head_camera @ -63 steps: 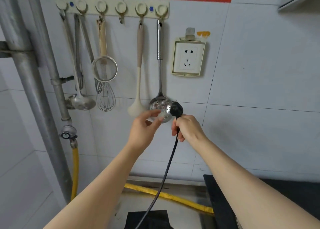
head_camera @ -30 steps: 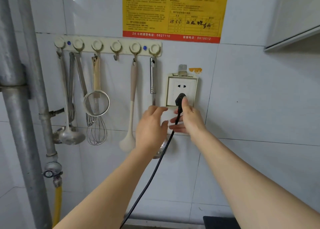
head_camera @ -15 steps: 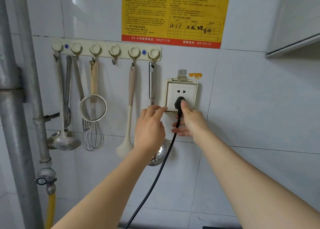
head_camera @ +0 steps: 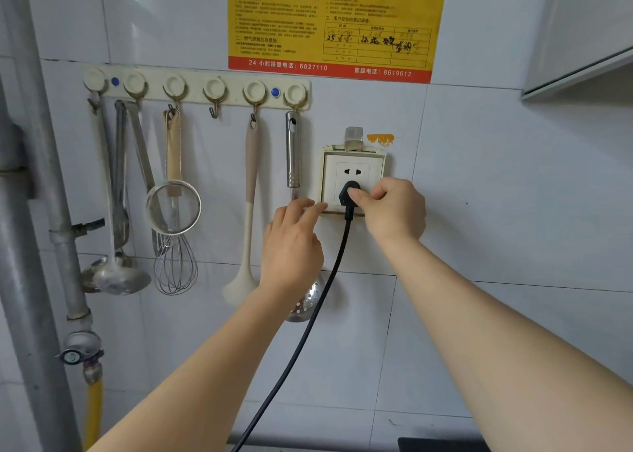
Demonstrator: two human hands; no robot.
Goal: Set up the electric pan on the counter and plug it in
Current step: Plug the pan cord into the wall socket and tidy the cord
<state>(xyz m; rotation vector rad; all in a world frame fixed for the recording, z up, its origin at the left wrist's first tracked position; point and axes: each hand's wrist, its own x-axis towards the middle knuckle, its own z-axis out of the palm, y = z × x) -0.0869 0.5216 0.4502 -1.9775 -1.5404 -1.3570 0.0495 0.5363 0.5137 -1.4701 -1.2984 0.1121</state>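
Observation:
A black plug sits against the lower holes of the white wall socket. My right hand has its fingers curled with the thumb pressing on the plug. The black cord hangs from the plug down to the bottom edge. My left hand is just left of the socket, fingertips stretched to its lower left corner, holding nothing. The electric pan itself is out of view.
A hook rail on the tiled wall holds a ladle, strainer, whisk, pale spoon and slotted skimmer. Grey pipes run down the left. A yellow notice hangs above. A cabinet is upper right.
My right hand lifted the plug up from below to the socket and now presses it into the lower holes. My left hand followed up beside the socket. The view tilted upward.

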